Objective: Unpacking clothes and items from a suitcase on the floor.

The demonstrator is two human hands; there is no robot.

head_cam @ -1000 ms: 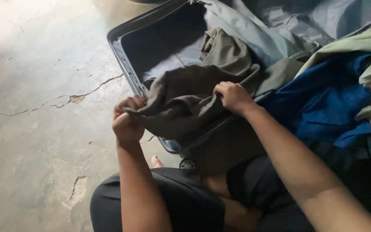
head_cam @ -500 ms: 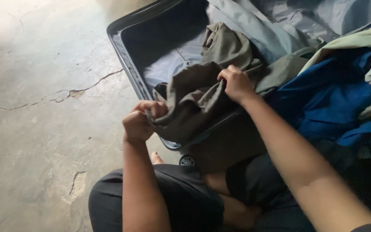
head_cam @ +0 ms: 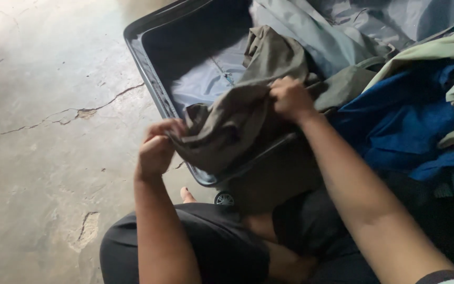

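Person sits cross-legged on the floor (head_cam: 38,158). Left hand (head_cam: 156,150) is fisted around one end of an olive garment (head_cam: 237,118); right hand (head_cam: 290,97) pinches its other end, fingers curled tight. The garment hangs between the hands over the suitcase (head_cam: 148,68) rim. Beyond the hands, the open suitcase holds grey lining, more of the garment. Right of the right hand: blue cloth (head_cam: 405,126), pale clothes (head_cam: 447,50).

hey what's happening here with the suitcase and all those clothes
A person sitting on a cracked concrete floor holds an olive-grey garment in both hands over the edge of an open dark suitcase. The left hand grips its near end, the right hand pinches it higher up. A pile of blue and pale green clothes lies to the right.
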